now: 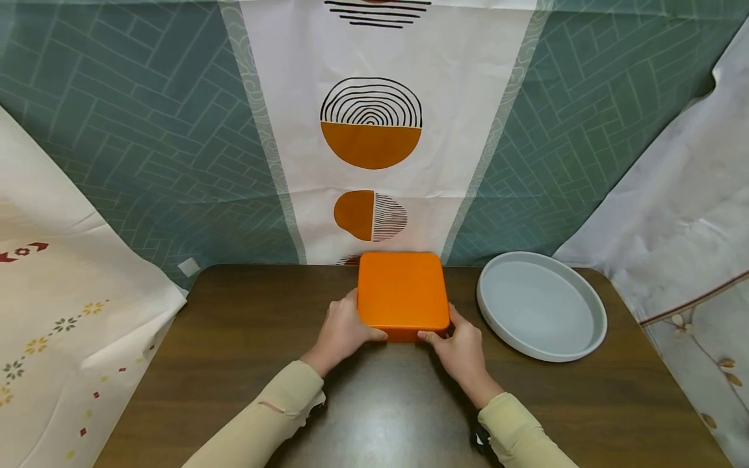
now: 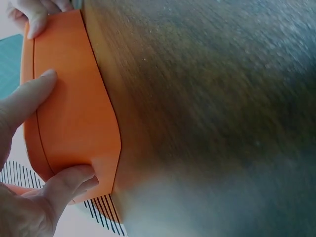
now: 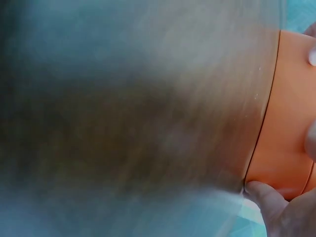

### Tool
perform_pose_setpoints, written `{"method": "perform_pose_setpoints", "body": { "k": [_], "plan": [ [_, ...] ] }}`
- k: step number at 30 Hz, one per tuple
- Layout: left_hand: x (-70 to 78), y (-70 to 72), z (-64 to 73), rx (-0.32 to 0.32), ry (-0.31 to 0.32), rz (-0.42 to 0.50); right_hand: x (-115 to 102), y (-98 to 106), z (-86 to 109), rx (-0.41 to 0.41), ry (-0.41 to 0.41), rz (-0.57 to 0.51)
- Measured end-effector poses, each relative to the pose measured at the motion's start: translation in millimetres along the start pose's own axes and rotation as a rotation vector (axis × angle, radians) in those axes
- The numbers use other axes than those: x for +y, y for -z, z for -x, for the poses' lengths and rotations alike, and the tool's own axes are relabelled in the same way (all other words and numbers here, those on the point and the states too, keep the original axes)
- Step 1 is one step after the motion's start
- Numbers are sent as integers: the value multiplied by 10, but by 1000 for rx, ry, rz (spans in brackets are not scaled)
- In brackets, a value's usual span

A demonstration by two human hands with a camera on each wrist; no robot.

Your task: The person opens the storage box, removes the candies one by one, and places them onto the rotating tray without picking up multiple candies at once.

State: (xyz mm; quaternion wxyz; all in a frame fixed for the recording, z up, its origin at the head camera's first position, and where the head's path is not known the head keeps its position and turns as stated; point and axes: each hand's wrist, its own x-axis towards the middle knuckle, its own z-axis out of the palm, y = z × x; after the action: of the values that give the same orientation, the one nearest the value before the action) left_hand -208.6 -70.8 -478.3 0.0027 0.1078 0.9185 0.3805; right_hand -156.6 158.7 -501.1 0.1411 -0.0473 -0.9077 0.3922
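Note:
A square orange box (image 1: 402,289) with rounded corners sits at the far edge of the brown table. A thin seam near its top runs along the side in the left wrist view, like a lid line. My left hand (image 1: 345,330) grips the box's left front corner, thumb on the front face and fingers along the left side. At the right front corner, my right hand (image 1: 462,348) holds it in the same way. In the right wrist view, part of the orange box (image 3: 286,113) shows at the right edge. What the box contains is hidden.
To the right of the box lies a round pale grey tray (image 1: 541,305) with a raised rim. The dark wooden table (image 1: 234,364) reaches a patterned green and white cloth (image 1: 380,52) behind. Light cloths hang at the left and right sides.

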Motion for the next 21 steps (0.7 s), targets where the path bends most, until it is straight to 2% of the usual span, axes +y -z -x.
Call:
{"method": "perform_pose_setpoints", "body": {
  "k": [7,15,21],
  "plan": [
    [38,-20,-20,-1,1,-27,-6,-26,5,42,-33,24],
    [61,-8,-8,-9,-2,-30,-10,-15,13,54,-49,42],
    [34,-13,-9,30,-28,-60,-41,1,23,25,-69,21]
  ]
}}
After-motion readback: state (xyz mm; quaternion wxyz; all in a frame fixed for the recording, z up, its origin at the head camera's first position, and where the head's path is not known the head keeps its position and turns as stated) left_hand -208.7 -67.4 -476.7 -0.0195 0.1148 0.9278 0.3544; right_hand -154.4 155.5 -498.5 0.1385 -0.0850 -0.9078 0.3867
